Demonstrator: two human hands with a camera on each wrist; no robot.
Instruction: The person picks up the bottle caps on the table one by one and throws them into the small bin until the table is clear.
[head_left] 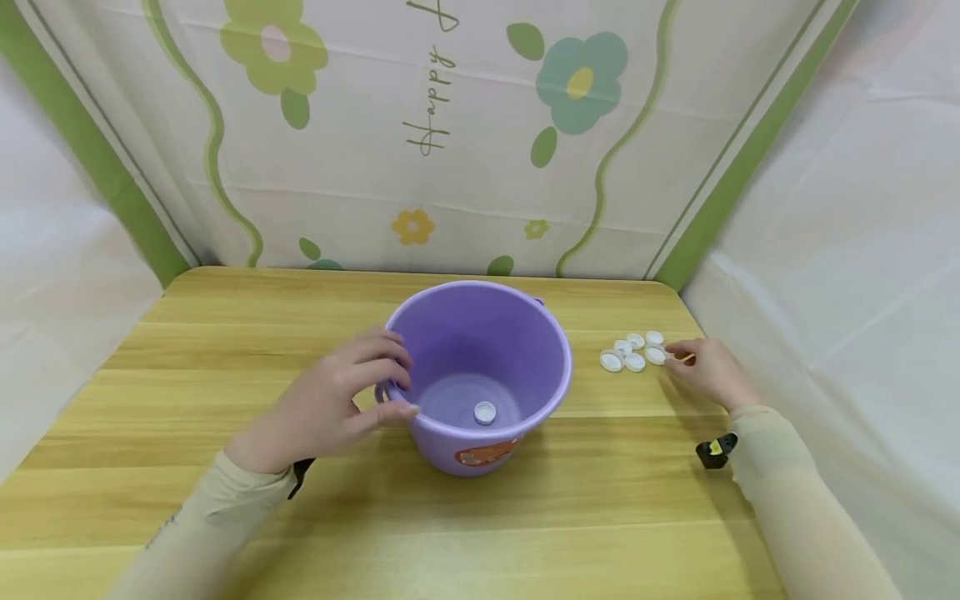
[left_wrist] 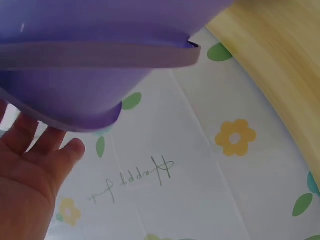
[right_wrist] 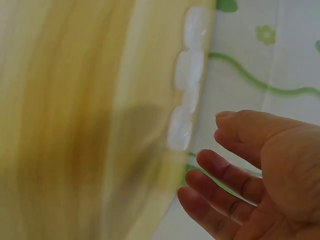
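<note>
A purple bucket stands upright on the wooden table, with a thin side handle that shows in the left wrist view. My left hand holds its left rim, fingers hooked over the edge. One round white cap lies on the bucket's floor. To the right of the bucket, several white caps lie in a loose cluster. My right hand is just right of them with its fingers loosely bent. A gap shows between those fingers and the caps in the right wrist view; they hold nothing.
The wood-grain table ends at a back edge against a white cloth with flowers and lettering. White sheets hang on both sides. A small black device sits by the right wrist. An orange label marks the bucket's front.
</note>
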